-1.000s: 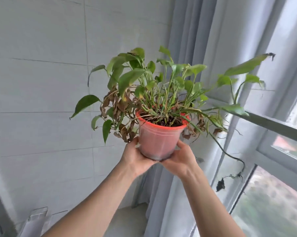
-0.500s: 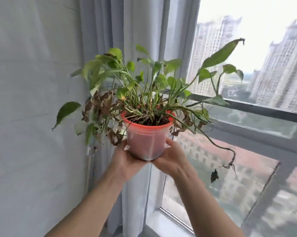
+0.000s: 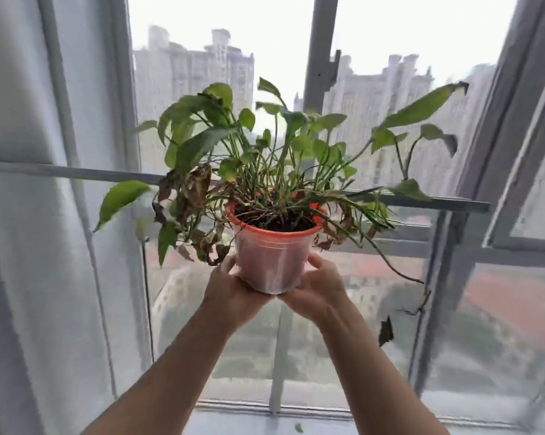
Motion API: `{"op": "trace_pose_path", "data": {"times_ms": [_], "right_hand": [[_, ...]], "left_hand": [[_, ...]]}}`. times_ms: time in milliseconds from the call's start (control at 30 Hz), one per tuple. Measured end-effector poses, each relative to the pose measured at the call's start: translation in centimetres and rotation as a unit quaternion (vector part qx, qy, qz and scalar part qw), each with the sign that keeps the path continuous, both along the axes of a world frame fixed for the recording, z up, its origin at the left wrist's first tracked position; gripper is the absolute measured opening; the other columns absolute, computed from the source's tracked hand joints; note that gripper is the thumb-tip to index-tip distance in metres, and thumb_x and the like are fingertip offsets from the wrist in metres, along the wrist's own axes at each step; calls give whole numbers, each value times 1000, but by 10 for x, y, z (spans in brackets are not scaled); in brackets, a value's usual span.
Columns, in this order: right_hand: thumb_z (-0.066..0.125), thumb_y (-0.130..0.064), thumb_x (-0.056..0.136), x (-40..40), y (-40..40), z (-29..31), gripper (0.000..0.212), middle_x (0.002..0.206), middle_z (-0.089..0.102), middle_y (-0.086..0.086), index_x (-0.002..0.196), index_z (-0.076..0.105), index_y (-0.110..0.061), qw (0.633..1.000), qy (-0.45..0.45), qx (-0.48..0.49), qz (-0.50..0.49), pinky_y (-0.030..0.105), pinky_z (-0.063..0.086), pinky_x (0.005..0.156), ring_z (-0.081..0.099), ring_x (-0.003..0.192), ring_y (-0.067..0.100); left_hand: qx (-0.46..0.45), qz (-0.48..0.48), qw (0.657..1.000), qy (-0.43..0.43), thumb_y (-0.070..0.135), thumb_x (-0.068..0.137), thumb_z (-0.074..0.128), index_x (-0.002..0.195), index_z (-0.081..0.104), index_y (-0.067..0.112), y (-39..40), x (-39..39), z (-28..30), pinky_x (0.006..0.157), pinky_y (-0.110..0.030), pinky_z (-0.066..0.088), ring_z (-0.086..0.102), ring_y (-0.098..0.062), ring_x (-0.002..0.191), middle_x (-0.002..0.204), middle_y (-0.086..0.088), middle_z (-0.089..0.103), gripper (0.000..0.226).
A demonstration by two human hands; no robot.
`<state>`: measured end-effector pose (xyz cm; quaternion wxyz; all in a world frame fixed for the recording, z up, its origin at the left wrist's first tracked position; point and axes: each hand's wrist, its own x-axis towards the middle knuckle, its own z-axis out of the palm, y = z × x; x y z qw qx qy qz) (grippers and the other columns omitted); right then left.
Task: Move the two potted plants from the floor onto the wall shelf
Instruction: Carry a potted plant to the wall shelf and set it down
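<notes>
I hold a potted plant (image 3: 272,259) up in front of the window: a red-rimmed pot with pale translucent sides, green leaves, some brown withered ones and a long trailing stem on the right. My left hand (image 3: 230,287) cups the pot's lower left side and my right hand (image 3: 320,287) cups its lower right side, fingers curled round the base. No wall shelf and no second plant are in view.
A large window (image 3: 321,58) with grey frames fills the view, with tower blocks outside. A grey horizontal rail (image 3: 76,172) crosses behind the plant. A pale curtain (image 3: 45,246) hangs at the left. The sill (image 3: 265,416) runs along the bottom.
The view has swung right from the tiled wall and curtain to face the window. The pot stays held in both hands at the same height.
</notes>
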<state>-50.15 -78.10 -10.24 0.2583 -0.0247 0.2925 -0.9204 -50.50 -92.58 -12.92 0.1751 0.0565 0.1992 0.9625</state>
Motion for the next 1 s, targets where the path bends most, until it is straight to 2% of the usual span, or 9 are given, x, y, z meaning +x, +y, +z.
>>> {"op": "trace_pose_path", "data": {"times_ms": [167,333,433,533,667,733,800,900,1000], "right_hand": [[38,-27,91,34,152,-4,62,141,50,38,141,48,9,995,-10,12,-100,60,23,119,42,136,50],[43,-21,78,84,276,-6,64,135,54,40,134,53,9,977,20,-8,-211,66,31,113,52,126,55],[39,-24,89,112,331,-7,56,131,57,40,134,54,6,964,-9,-3,-266,67,35,110,54,124,53],[34,-31,97,143,390,-10,53,124,61,40,130,55,5,943,-21,-17,-332,65,43,104,61,115,54],[35,-33,96,188,455,-15,48,113,65,43,120,57,3,911,-29,-19,-411,65,52,91,65,99,58],[40,-30,91,203,480,-16,49,115,65,42,123,57,3,894,-28,-15,-448,66,51,90,65,100,58],[42,-29,90,217,501,-15,54,121,62,41,132,54,2,880,-34,-3,-474,66,48,97,62,110,57],[42,-30,94,232,533,-11,57,134,55,40,141,49,1,857,-34,1,-514,65,36,110,51,126,56],[44,-28,91,240,562,-3,57,132,57,40,140,51,1,830,-31,-2,-557,69,38,106,52,124,55]], "left_hand": [[16,-126,991,-31,36,100,34,147,41,1,153,17,-1,109,-66,34,44,-52,133,142,-38,47,58],[17,-233,972,-28,36,99,31,146,40,-4,284,47,4,113,-64,29,41,-52,135,143,-39,44,62],[25,-285,958,-33,35,98,31,145,40,-5,344,63,5,115,-62,28,40,-50,136,144,-38,44,63],[-5,-334,942,-40,38,98,33,145,41,-4,406,80,6,109,-63,34,43,-52,132,141,-40,46,63],[-39,-394,916,-70,41,97,35,143,42,-5,485,99,5,97,-68,45,50,-55,124,136,-41,50,65],[-43,-429,898,-83,39,95,39,142,43,-6,516,106,3,86,-71,50,54,-57,117,134,-42,52,65],[-36,-463,881,-86,35,91,43,140,44,-7,546,111,2,82,-73,49,55,-60,114,133,-43,51,65],[-28,-527,845,-87,29,80,48,131,47,-11,592,117,3,80,-76,47,57,-64,108,123,-49,54,65],[-14,-576,812,-89,29,80,48,136,47,-9,633,118,11,88,-76,44,51,-59,120,131,-46,51,68]]}}
